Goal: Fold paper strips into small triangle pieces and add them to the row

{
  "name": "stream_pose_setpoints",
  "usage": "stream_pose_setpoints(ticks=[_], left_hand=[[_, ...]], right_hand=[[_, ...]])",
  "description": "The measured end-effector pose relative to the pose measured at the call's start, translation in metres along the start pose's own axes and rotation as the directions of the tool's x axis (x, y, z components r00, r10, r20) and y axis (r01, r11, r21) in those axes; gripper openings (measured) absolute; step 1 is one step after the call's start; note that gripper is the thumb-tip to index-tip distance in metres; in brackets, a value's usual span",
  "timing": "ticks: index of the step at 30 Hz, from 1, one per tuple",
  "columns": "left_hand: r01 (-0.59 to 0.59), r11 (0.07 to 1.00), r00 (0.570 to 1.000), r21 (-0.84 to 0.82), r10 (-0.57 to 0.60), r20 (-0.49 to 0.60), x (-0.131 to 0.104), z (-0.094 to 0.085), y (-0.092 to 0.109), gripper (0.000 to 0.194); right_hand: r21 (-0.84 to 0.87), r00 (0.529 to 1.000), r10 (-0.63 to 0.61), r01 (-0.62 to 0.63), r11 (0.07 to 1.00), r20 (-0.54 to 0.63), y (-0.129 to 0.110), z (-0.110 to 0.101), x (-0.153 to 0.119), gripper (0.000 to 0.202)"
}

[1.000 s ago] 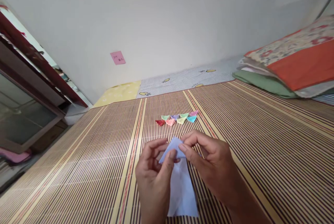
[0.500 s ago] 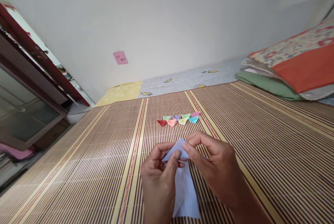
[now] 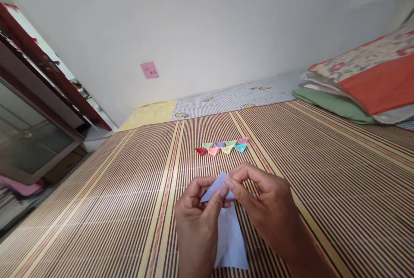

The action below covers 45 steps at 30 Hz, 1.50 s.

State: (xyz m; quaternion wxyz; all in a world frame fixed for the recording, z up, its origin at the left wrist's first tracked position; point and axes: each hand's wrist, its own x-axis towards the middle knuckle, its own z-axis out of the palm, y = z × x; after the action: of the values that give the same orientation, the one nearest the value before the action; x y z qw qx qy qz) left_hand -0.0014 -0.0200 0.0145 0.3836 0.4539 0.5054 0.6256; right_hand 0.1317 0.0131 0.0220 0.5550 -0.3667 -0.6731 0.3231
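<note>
A small light-blue folded paper (image 3: 216, 188), its point upward, is held between both hands. My left hand (image 3: 201, 213) pinches its lower left part, thumb on the front. With thumb and fingers, my right hand (image 3: 263, 196) grips the paper near its upper right edge. Below them a larger pale blue sheet (image 3: 231, 241) lies on the striped mat, partly hidden by my left hand. Farther off, several small folded paper triangles (image 3: 213, 150) in red, pink, yellow, green, purple and blue sit in two rows.
The striped bamboo mat (image 3: 106, 200) stretches out on all sides. Folded bedding (image 3: 371, 86) is piled at the back right. A pink note (image 3: 149, 70) sticks to the white wall, and a glass-panelled door (image 3: 29, 131) stands at the left.
My left thumb has shifted slightly right on the folded paper, and my right thumb slightly left. Both hands keep their grip; the paper triangles have stayed put.
</note>
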Motion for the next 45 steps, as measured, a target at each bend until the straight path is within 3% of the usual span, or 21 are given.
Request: stream_pose_setpoints(ticks=[19,29,34,37,40,43,45], left_hand=[[0.047,0.994,0.999,-0.103,-0.047,-0.001,0.005,0.0,-0.001,0.013],[0.146,0.983,0.987,-0.108,-0.138,0.078,0.008,-0.008,-0.005,0.02],[0.176,0.978,0.982,-0.114,-0.166,0.092,0.009,-0.011,-0.012,0.022],[0.195,0.958,0.98,-0.211,-0.184,0.07,0.009,-0.009,-0.015,0.022],[0.189,0.937,0.981,-0.292,-0.193,0.016,0.009,-0.007,-0.016,0.021],[0.185,0.929,0.98,-0.321,-0.197,-0.006,0.009,-0.007,-0.016,0.022],[0.174,0.935,0.983,-0.31,-0.183,-0.001,0.01,-0.007,-0.016,0.022]], right_hand=[[0.003,0.996,0.021,-0.021,1.0,-0.091,0.002,0.007,-0.002,0.021],[-0.001,0.998,0.028,-0.028,1.0,-0.054,0.002,0.007,0.0,0.02],[0.05,0.998,0.05,-0.048,0.998,-0.043,0.011,0.006,0.0,0.007],[0.2,0.986,0.163,-0.165,0.966,0.028,0.02,0.003,0.002,0.011],[0.293,0.943,0.271,-0.319,0.901,0.194,0.027,0.001,0.004,0.018],[0.334,0.903,0.297,-0.396,0.855,0.31,0.028,0.003,0.004,0.015],[0.362,0.898,0.305,-0.412,0.836,0.317,0.027,0.006,0.004,0.016]])
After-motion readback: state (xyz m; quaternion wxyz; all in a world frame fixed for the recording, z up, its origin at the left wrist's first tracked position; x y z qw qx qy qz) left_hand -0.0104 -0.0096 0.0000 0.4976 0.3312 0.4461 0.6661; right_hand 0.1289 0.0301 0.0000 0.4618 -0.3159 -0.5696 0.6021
